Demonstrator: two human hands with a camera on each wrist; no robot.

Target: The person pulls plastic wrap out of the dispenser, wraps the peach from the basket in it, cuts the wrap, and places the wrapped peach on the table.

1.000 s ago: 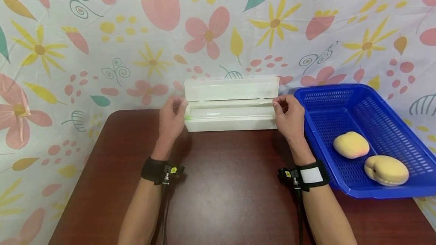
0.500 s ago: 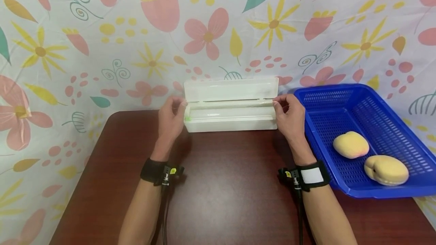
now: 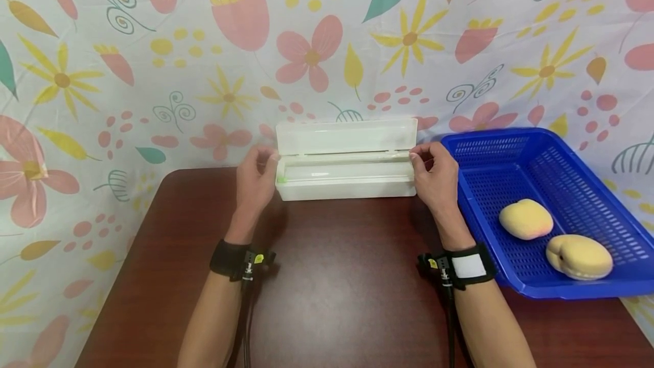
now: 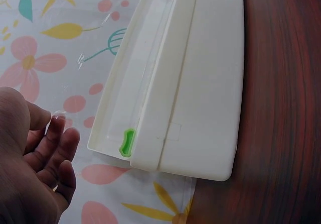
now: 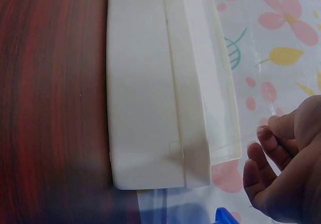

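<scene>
A long white cling film dispenser box stands at the table's back edge, its lid raised against the patterned cloth. A shiny roll lies inside. At the box's left end sits a green slider. My left hand is beside that end, thumb and forefinger pinching the edge of clear cling film. At the opposite end my right hand pinches the film's other edge between thumb and forefinger. The film is nearly invisible, showing mainly as glints and creases near the fingertips.
A blue plastic basket holding two yellow peach-like fruits stands to the right, close by my right forearm. Behind the dark reddish-brown table hangs a floral cloth. Black camera straps and cables are on both wrists.
The whole scene sits slightly lower in the head view. Both hands keep their pinch at the box's ends, almost unmoved.
</scene>
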